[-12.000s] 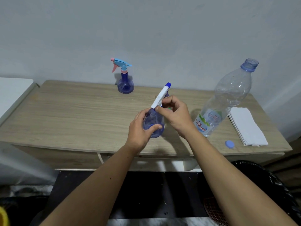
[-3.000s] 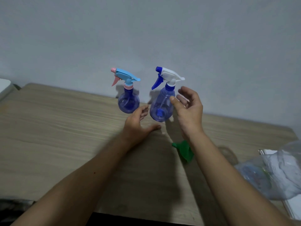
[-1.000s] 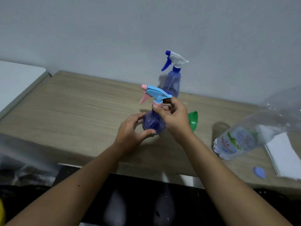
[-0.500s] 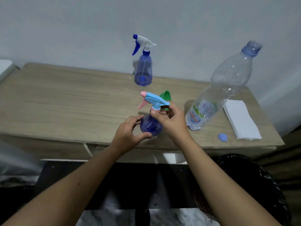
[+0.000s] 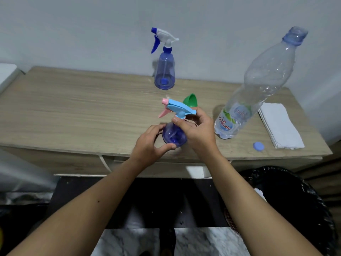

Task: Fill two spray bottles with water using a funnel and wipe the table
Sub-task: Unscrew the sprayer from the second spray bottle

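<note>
Left hand (image 5: 149, 143) cups a round translucent blue plastic spray bottle (image 5: 174, 134) near the table's front edge; right hand (image 5: 198, 132) pinches its pink-and-blue trigger head's collar (image 5: 181, 117); wood-grain table (image 5: 73, 111)

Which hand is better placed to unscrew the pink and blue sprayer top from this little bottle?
Right. The right hand already pinches the collar under the sprayer top, while the left hand grips the small spray bottle by its round body, so it probably steadies best.

The wooden table (image 5: 73, 111) carries spray bottles, funnel, water bottle, cap, cloth.
</note>
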A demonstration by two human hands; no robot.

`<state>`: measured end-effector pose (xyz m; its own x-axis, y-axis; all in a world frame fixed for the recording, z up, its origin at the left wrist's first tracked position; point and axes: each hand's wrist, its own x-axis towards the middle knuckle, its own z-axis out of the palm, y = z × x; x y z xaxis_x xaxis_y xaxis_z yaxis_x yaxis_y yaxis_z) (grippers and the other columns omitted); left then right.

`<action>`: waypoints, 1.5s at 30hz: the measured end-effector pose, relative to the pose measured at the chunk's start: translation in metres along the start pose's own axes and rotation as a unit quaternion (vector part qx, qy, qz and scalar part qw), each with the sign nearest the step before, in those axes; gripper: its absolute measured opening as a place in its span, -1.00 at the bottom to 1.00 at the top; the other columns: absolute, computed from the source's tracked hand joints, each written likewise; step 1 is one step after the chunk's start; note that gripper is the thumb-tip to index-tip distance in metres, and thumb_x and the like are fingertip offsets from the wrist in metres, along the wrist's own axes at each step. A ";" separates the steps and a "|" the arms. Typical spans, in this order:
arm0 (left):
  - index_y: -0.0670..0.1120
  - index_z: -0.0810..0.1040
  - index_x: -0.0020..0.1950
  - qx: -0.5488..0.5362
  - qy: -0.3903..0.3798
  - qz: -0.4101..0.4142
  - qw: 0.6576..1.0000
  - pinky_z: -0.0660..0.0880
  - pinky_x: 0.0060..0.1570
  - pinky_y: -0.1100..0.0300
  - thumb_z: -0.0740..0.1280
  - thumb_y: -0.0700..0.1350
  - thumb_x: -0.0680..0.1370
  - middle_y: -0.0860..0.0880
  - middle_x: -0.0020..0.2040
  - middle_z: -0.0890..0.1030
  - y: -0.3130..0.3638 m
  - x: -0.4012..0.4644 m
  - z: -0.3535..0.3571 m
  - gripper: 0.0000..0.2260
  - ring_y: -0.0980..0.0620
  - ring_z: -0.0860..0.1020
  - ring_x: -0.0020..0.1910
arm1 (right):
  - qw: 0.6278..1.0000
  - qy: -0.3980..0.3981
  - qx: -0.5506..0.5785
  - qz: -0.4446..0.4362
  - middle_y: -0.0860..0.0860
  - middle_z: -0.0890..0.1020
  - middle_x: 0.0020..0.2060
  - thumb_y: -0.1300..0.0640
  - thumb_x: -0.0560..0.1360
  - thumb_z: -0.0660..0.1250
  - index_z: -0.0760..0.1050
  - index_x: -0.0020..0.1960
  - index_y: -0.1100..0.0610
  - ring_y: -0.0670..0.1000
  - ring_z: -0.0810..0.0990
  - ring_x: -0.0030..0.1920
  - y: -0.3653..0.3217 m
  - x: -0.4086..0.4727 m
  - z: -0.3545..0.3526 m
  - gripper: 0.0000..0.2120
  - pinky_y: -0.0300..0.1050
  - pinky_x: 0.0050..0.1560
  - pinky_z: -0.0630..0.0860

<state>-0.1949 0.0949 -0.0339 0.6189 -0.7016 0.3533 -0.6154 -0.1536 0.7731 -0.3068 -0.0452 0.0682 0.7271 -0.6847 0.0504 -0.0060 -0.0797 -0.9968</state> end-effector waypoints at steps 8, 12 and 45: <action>-0.18 0.56 0.42 0.003 0.000 0.008 1.000 0.60 0.25 -0.06 0.59 0.23 0.41 -0.06 0.29 0.65 -0.004 0.000 0.001 -0.26 0.00 0.65 0.24 | 0.997 -0.001 -0.062 -0.044 0.09 0.73 0.02 0.20 0.50 0.58 0.64 0.16 0.19 -0.01 0.70 0.08 0.000 0.001 -0.003 -0.73 -0.27 0.00 0.61; -0.17 0.56 0.43 -0.008 0.002 0.005 1.000 0.60 0.24 -0.03 0.59 0.23 0.41 -0.04 0.24 0.66 -0.003 0.000 0.001 -0.27 0.01 0.66 0.21 | 0.998 -0.010 -0.054 -0.036 0.08 0.73 0.04 0.21 0.56 0.52 0.65 0.20 0.17 0.02 0.68 0.12 0.001 -0.001 -0.004 -0.77 -0.27 0.06 0.58; -0.18 0.53 0.46 0.040 -0.007 0.022 0.999 0.60 0.24 0.00 0.57 0.20 0.46 -0.08 0.31 0.64 -0.009 0.000 -0.001 -0.30 -0.03 0.64 0.24 | 0.995 0.034 -0.068 -0.066 -0.02 0.61 0.14 0.23 0.49 0.48 0.63 0.21 0.10 -0.04 0.64 0.17 -0.001 -0.010 0.008 -0.71 -0.06 0.16 0.65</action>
<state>-0.1891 0.0969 -0.0404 0.5836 -0.7184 0.3786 -0.6798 -0.1772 0.7116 -0.3084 -0.0329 0.0680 0.6790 -0.7093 0.1895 -0.0096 -0.2667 -0.9637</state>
